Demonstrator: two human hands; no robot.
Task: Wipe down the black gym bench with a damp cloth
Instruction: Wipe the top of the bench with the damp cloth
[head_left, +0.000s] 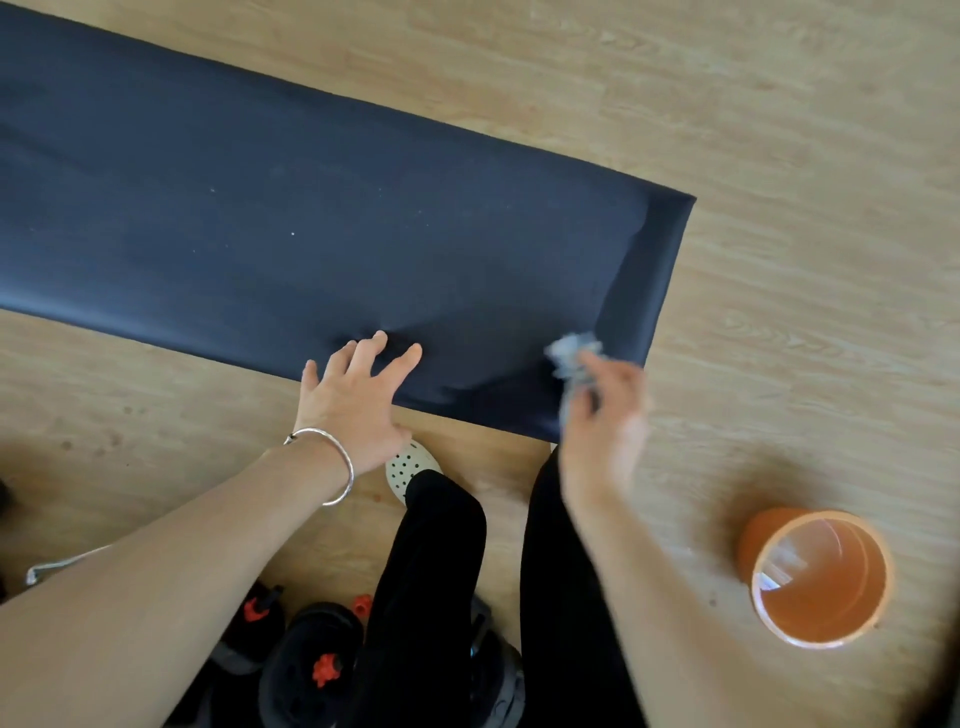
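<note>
The right hand (605, 415) is up over the near corner of the bench, blurred, fingers curled in around a small crumpled grey cloth (571, 358), which bunches out above the fingertips; whether the cloth actually touches the padding here, the blur does not let me say. Across from it, the left hand (358, 395) is spread wide, palm down, holding nothing, its fingertips (413, 353) pressing on the near edge of the long black padded gym bench (311, 208), and a thin silver bangle (332, 462) circles that wrist. The bench runs from the upper left down to its end at the right, a few pale specks on its top. Below the hands, black trouser legs (441, 571) and a white perforated clog (408, 465) stand on the light wood-grain floor (779, 156). Off to the right, near the right forearm, an orange plastic bucket (815, 577) sits on the floor, and black dumbbell weights with red knobs (311, 660) lie at bottom left.
</note>
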